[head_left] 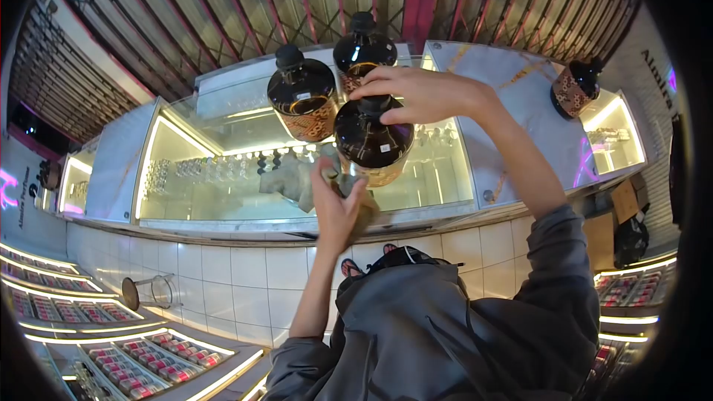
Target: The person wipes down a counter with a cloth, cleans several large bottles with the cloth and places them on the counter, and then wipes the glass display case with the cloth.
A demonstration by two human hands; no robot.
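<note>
Three large dark, glossy bottles with black stoppers and patterned lower bands stand on the glass display counter (200,212). My right hand (416,94) grips the stopper of the nearest bottle (373,137) from above. Low at that bottle's front left side is my left hand (336,212), closed around a greyish cloth (362,217) that is partly hidden and blurred. Another greyish cloth (288,180) lies crumpled on the glass to the left. Beside it rises the left bottle (303,96). The back bottle (364,56) is partly covered by my right fingers.
A fourth dark bottle (576,89) stands on the marble-look counter (512,119) at right. Small glass bottles (215,168) line the lit case. A folding metal shutter (297,0) rises behind. A stool (152,292) is on the tiled floor; shelves (152,364) of small bottles are at lower left.
</note>
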